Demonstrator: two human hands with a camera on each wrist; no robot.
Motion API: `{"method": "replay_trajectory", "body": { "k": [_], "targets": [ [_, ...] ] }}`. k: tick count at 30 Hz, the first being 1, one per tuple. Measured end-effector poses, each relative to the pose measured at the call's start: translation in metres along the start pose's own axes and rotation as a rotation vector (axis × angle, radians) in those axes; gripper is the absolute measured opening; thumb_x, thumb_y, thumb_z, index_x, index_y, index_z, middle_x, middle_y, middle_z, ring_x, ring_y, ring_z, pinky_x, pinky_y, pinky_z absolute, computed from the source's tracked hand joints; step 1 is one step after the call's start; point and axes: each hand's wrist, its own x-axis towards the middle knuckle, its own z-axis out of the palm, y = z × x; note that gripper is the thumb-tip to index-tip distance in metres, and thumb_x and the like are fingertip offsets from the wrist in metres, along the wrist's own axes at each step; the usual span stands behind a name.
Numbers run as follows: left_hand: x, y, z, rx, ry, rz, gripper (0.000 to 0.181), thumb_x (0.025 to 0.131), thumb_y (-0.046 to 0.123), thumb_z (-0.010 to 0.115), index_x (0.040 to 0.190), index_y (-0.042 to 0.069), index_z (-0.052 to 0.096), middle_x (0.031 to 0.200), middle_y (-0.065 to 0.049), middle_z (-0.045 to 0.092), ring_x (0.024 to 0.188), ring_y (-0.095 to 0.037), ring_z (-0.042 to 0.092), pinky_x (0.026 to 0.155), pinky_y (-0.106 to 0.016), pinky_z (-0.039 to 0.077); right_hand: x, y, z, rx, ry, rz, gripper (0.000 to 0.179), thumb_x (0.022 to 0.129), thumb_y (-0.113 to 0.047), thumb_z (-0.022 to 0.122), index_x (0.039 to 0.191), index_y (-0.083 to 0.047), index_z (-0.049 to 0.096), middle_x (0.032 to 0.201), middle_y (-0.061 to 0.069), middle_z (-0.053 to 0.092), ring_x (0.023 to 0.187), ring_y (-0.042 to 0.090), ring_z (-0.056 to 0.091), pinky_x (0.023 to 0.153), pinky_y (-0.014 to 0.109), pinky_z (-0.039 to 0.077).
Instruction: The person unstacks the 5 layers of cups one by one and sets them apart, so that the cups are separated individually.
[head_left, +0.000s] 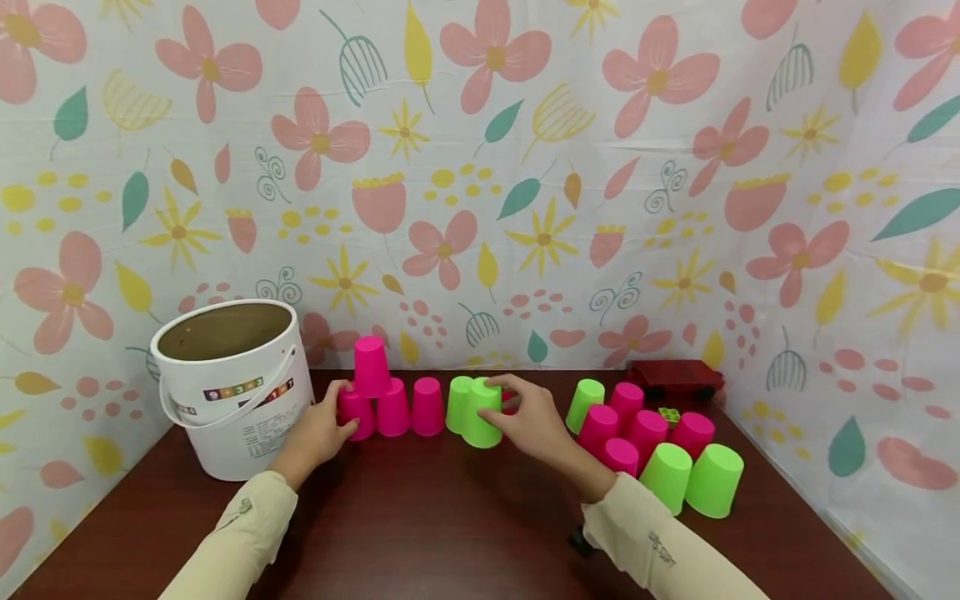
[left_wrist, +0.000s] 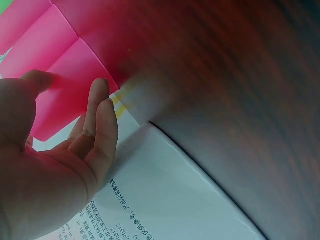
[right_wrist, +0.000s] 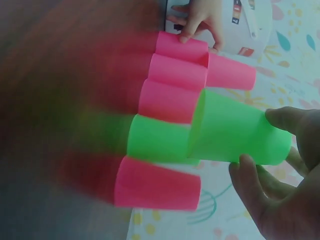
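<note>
My left hand [head_left: 318, 429] holds the leftmost pink cup [head_left: 362, 417] of a row, its thumb on the near side and fingers round the far side. Upside down atop the row's left end sits another pink cup [head_left: 371, 367]. Two more pink cups, a middle one [head_left: 393, 410] and a right one [head_left: 427, 408], stand inverted in that row. My right hand [head_left: 532, 421] pinches an inverted green cup [right_wrist: 240, 132] near its base, tilted in the right wrist view. This overlaps a second green cup [head_left: 457, 404]. A further pink cup [right_wrist: 157, 185] stands beyond, mostly hidden by my right hand in the head view.
At left stands a white bucket [head_left: 247, 408] with a handle. Several inverted cups, pink [head_left: 647, 435] and green [head_left: 714, 482], cluster at right beside my sleeve. A red toy vehicle [head_left: 678, 377] sits behind them, against the floral cloth [head_left: 495, 167].
</note>
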Motion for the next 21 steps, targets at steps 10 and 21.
{"method": "replay_trajectory", "body": {
  "k": [10, 21],
  "targets": [
    [0.0, 0.0, 0.0, 0.016, -0.011, -0.005, 0.06, 0.088, 0.014, 0.072, 0.134, 0.008, 0.034, 0.102, -0.025, 0.069, 0.083, -0.036, 0.068, 0.076, -0.05, 0.053, -0.039, 0.018, -0.035, -0.056, -0.073, 0.081, 0.036, 0.079, -0.016, 0.084, 0.111, -0.01, 0.066, 0.104, 0.008, 0.071, 0.081, 0.019, 0.07, 0.066, 0.027, 0.056],
    [0.001, 0.0, 0.0, 0.029, -0.042, -0.046, 0.062, 0.088, 0.015, 0.073, 0.135, 0.009, 0.033, 0.102, -0.024, 0.069, 0.08, -0.033, 0.068, 0.073, -0.047, 0.053, -0.064, 0.015, -0.056, -0.17, -0.089, 0.157, 0.035, 0.077, -0.011, 0.085, 0.106, -0.009, 0.065, 0.098, 0.006, 0.071, 0.076, 0.014, 0.07, 0.065, 0.027, 0.056]
  ]
}}
